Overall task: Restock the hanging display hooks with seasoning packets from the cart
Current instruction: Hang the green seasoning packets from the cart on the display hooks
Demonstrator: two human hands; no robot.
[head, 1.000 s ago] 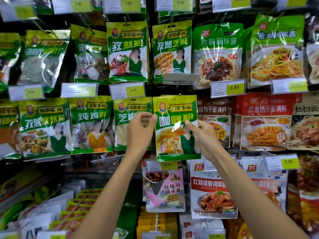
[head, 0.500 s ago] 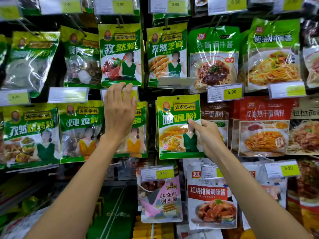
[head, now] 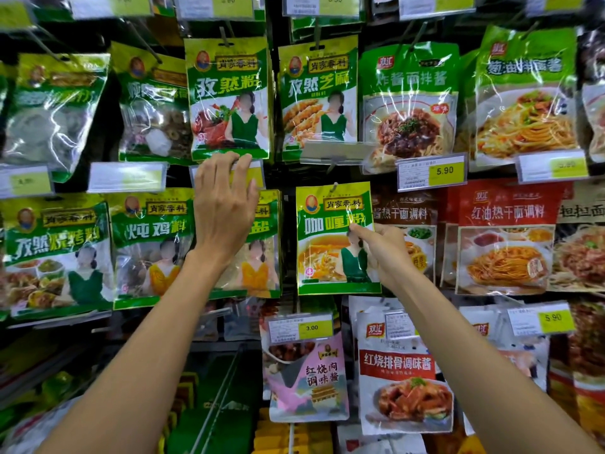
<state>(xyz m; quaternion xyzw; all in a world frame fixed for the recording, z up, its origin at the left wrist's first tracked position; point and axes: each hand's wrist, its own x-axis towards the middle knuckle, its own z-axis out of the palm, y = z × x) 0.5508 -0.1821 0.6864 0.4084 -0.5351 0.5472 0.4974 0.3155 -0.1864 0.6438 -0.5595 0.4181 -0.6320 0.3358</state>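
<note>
Thumb and finger of the right hand (head: 384, 253) still pinch the edge of the curry packet (head: 327, 247) (it hangs on its hook (head: 334, 187)). The left hand (head: 226, 208) has gone higher; its fingers (head: 229, 162), a bit spread, touch a price tag (head: 258, 176).

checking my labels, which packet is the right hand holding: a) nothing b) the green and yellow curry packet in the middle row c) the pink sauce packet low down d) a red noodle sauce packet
b: the right hand pinches the right edge of the green and yellow curry packet, which hangs on its hook.
</note>
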